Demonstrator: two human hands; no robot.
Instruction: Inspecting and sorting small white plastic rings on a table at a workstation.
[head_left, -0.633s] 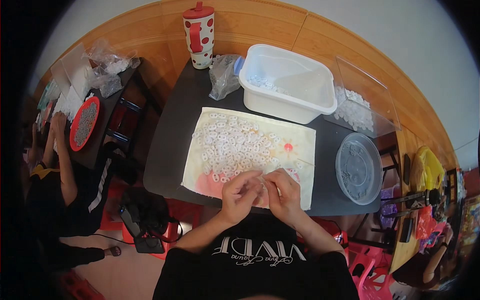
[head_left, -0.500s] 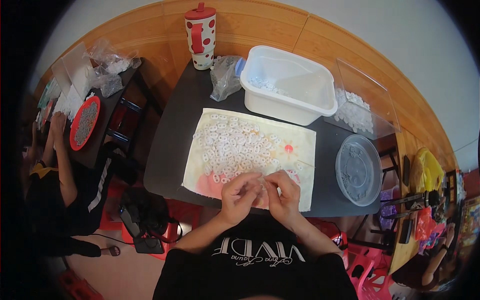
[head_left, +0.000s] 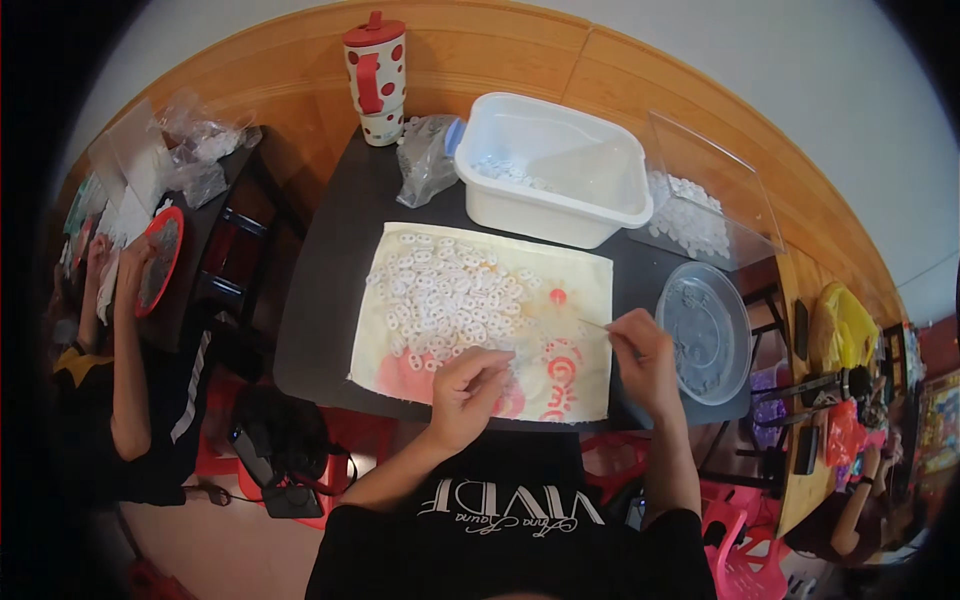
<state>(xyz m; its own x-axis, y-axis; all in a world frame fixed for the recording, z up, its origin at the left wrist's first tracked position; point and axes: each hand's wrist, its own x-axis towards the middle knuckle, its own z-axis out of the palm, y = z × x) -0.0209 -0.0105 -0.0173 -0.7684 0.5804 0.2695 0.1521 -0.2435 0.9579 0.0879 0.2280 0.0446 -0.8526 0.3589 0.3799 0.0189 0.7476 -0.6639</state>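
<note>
A pale yellow cloth (head_left: 590,280) with red and pink prints lies in front of me. Many small white plastic pieces (head_left: 450,290), flat and with two holes each, are heaped on its left and middle. My left hand (head_left: 466,398) is closed in a pinch at the heap's near edge; what its fingertips hold is too small to make out. At the cloth's right edge my right hand (head_left: 648,365) pinches the end of a thin tan stick (head_left: 592,323), which points left over the cloth.
Behind the cloth stands a white tub (head_left: 555,205) with small pieces inside. A round clear tray (head_left: 705,335) with grey bits sits at right, near a clear box (head_left: 690,215) of white pieces. A spotted tumbler (head_left: 377,85) and plastic bag (head_left: 428,160) stand back left. A co-worker's hand (head_left: 135,255) is over a red tray (head_left: 165,265).
My right hand has moved away from my left, rightward to the cloth's edge, and taken hold of the thin stick. My left hand stays near its place, still pinched. The co-worker's hand moved to the red tray.
</note>
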